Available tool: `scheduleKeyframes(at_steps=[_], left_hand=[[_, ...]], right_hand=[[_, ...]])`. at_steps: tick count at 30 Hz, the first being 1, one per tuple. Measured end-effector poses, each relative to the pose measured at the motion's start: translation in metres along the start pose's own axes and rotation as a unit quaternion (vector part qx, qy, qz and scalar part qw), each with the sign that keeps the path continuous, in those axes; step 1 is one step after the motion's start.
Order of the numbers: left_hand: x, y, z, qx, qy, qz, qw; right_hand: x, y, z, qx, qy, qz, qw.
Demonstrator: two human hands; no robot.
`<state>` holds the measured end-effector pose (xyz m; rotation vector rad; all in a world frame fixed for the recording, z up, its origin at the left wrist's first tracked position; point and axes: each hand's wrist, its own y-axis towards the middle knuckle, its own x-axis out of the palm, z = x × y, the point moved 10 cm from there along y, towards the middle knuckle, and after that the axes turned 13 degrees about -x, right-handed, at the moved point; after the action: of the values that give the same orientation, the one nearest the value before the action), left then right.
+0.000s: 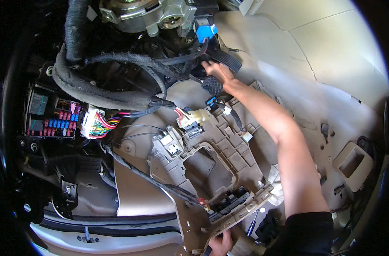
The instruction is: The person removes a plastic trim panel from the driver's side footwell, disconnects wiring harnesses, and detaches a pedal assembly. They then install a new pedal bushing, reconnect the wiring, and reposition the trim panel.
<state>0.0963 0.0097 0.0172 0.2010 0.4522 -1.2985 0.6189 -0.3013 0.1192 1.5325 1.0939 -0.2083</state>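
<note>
My right hand reaches between the black accelerator pedal and square brake pedal, its fingers curled on something I cannot make out. My left hand, at the bottom, grips the lower edge of a detached beige trim panel. Wires run to connectors on that panel, including a cream connector and a dark connector block. A blue connector hangs above the pedals on a dark cable.
A fuse box with a white multi-wire plug sits at left, under a thick wrapped harness. A metal column housing is at top. A screwdriver lies right of the panel. A loose beige handle piece lies far right.
</note>
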Motion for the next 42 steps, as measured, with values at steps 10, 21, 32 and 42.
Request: scheduleKeyframes(at_steps=[10,21,32,42], left_hand=[[0.004,0.001,0.027,0.069,0.027,0.013,0.997],[0.008,0.008,0.02,0.067,-0.004,0.001,0.998],[0.02,-0.002,0.046,0.16,0.146,-0.008,0.976],[0.011,-0.01,0.058,0.183,0.156,0.025,0.97]], right_hand=[[0.013,0.001,-0.004,-0.096,-0.04,-0.003,0.995],[-0.113,-0.094,-0.047,-0.24,-0.191,-0.349,0.885],[-0.242,-0.435,-0.109,0.211,0.058,-0.808,0.546],[-0.233,-0.403,-0.124,0.247,0.005,-0.784,0.569]])
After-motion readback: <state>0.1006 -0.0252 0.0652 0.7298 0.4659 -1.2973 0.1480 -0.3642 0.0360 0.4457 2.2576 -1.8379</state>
